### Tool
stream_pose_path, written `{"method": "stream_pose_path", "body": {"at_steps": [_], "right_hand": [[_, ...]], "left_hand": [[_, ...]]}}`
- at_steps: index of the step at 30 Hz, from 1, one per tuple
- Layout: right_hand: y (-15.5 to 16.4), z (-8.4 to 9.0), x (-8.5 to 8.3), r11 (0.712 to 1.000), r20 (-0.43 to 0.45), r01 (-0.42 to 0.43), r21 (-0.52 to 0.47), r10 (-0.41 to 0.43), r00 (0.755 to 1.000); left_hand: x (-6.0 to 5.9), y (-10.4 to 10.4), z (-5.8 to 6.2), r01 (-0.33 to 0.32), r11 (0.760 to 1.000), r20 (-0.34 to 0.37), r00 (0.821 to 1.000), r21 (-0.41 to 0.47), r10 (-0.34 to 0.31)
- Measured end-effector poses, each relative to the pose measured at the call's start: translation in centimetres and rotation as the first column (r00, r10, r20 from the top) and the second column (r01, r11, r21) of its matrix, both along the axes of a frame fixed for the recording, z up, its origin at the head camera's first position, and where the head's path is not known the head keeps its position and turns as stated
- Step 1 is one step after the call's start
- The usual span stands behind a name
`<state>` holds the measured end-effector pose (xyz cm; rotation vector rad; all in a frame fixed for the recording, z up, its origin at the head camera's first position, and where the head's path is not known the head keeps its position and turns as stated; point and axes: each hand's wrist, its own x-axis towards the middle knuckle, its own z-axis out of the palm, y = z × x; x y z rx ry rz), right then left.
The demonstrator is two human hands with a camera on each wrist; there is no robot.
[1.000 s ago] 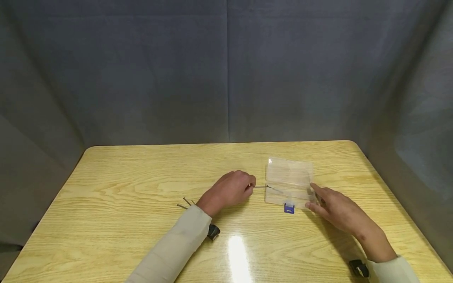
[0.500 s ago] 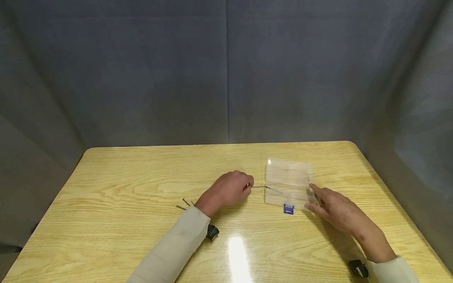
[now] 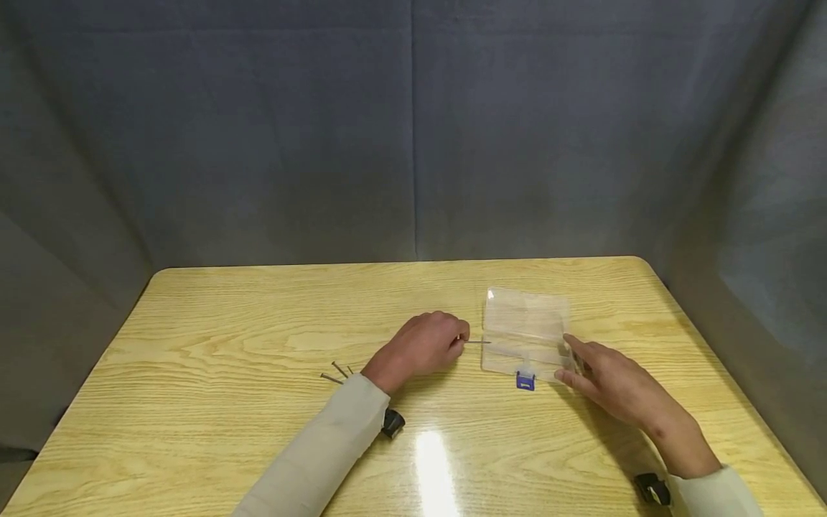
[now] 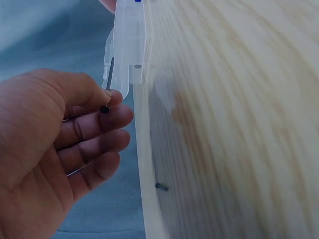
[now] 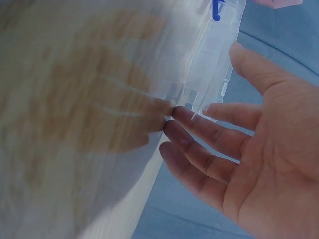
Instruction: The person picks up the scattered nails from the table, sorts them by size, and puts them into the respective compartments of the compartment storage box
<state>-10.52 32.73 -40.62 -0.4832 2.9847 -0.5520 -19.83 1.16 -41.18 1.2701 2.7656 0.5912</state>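
Note:
A thin nail (image 3: 478,342) is pinched between the thumb and forefinger of my left hand (image 3: 420,350); its dark head shows below the thumb in the left wrist view. The nail points right, its tip at the left edge of a clear plastic box (image 3: 525,312). The box lies with its lid spread back and a blue latch (image 3: 525,381) at the front. My right hand (image 3: 614,380) is at the box's right end, thumb and fingers spread; its fingertips (image 5: 182,113) are against or very near the box corner and tabletop.
Several nails (image 3: 332,378) lie on the wooden table (image 3: 226,323) beside my left forearm, partly hidden by the sleeve. Grey curtains (image 3: 413,143) enclose the table at the back and sides.
My left hand, with the nail, has shifted slightly right over the last half second, bringing the tip to the box's left edge. The right hand and box stay practically still.

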Motion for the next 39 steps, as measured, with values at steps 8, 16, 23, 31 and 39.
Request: {"method": "stream_pose_path", "body": {"at_steps": [8,16,23,31,39], "right_hand": [[-0.1,0.0,0.0,1.000,-0.010,0.000,0.005,0.000,1.000],[-0.2,-0.1,0.0,1.000,-0.016,-0.008,-0.002,0.008,1.000],[-0.2,-0.1,0.0,1.000,-0.021,0.002,-0.002,-0.002,1.000],[-0.2,-0.2,0.1,1.000,-0.035,-0.001,0.001,0.001,0.999],[-0.2,-0.2,0.1,1.000,-0.030,0.002,0.001,-0.002,1.000]], "left_hand": [[0.1,1.2,0.3,0.001,1.000,-0.037,0.999,0.016,0.000],[0.1,2.8,0.6,-0.044,0.997,-0.087,0.995,0.056,0.049],[0.1,4.3,0.1,-0.069,0.996,-0.107,0.991,0.058,0.075],[0.1,5.5,-0.1,-0.097,0.994,-0.062,0.993,0.048,0.100],[0.1,5.7,0.0,-0.114,0.990,-0.066,0.991,0.078,0.119]]}}
